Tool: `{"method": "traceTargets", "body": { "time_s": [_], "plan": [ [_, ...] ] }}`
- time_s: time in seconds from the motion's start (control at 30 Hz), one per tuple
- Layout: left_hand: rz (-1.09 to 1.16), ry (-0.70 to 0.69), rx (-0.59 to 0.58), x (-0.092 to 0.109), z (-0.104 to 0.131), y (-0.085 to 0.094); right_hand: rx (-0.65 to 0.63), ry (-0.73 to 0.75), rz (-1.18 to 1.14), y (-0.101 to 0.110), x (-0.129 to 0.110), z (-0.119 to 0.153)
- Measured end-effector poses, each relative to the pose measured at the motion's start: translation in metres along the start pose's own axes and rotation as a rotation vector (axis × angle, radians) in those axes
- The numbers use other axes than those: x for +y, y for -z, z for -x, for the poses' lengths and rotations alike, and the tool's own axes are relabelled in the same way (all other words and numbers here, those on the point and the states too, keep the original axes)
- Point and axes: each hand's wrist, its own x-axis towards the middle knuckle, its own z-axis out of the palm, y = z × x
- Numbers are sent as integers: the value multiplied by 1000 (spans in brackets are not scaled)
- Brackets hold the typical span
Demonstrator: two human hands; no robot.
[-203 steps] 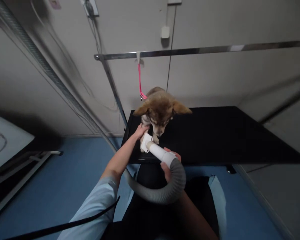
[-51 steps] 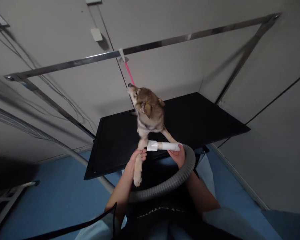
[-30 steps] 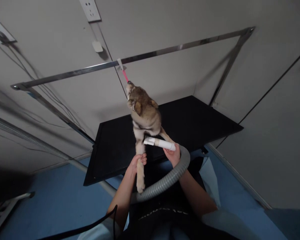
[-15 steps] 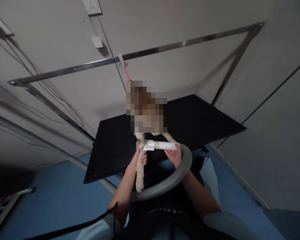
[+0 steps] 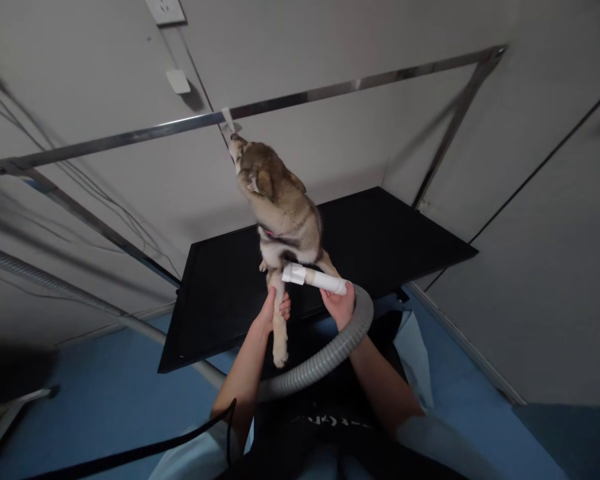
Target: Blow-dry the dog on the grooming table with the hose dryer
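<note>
A small brown and cream dog (image 5: 283, 210) rears up on the black grooming table (image 5: 390, 237), its nose raised to the steel overhead bar (image 5: 330, 90). My left hand (image 5: 271, 312) is closed around its front leg, and the paw hangs below my fingers. My right hand (image 5: 337, 305) grips the white dryer nozzle (image 5: 313, 279), whose tip sits against the dog's chest. A grey ribbed hose (image 5: 325, 357) curves from the nozzle down past my forearms.
A steel post (image 5: 445, 143) stands at the table's back right corner, another slants at the left. A second ribbed hose (image 5: 80, 297) runs along the left wall. Wall socket (image 5: 164, 10) above. Blue floor (image 5: 95, 407) around the table. A black cable (image 5: 145, 447) crosses my left sleeve.
The dog went from standing head down to rearing upright with its nose at the bar. My left hand lifted its front leg, and the nozzle stayed at its chest.
</note>
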Motion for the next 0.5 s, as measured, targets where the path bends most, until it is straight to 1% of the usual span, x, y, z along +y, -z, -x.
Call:
{"method": "traceTargets", "body": {
  "time_s": [0.07, 0.13, 0.27, 0.37, 0.43, 0.5],
  "plan": [
    [-8, -9, 29, 3, -2, -5, -3, -2, -9, -6, -1, 0],
    [-16, -9, 50, 5, -3, -10, 17, -19, -25, -7, -4, 3],
    [-6, 9, 115, 4, -3, -16, 83, -65, -44, 3, -17, 13],
    [-11, 22, 250, 1, -3, -22, 92, -64, -6, 15, -27, 26],
    [-23, 4, 323, 3, -5, -27, 101, -30, 22, 22, -31, 36],
    [-9, -56, 336, 11, -9, -31, 81, 80, 81, 27, -35, 49]
  ]
}}
